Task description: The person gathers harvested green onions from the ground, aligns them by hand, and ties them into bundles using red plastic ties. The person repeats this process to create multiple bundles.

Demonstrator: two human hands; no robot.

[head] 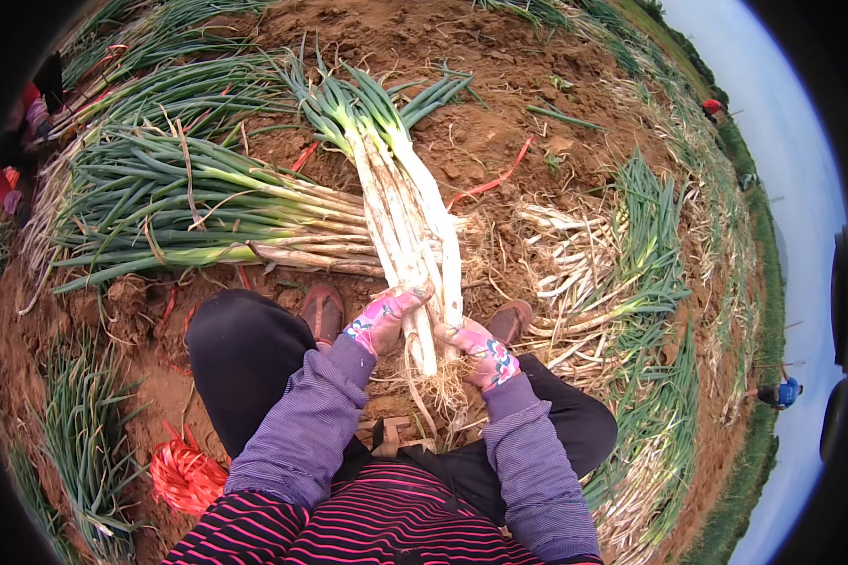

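Note:
Between my knees I hold a bunch of long green onions (399, 205) by its white root end, roots towards me and green leaves pointing away. My left hand (385, 319), in a pink flowered glove, grips the stalks from the left. My right hand (482, 349), gloved alike, closes on the stalks from the right, just above the tangled roots (444, 388). Beneath the held bunch, a larger pile of green onions (205, 205) lies crosswise on the soil, leaves to the left. Its root ends show partly to the right of the held stalks.
Loose green onions (586, 261) lie in a row along my right. Red plastic strapping (187, 472) sits coiled at lower left, and a red strip (495, 180) lies on the soil. Another person (25, 134) is at the left edge; a person in blue (784, 392) stands far right.

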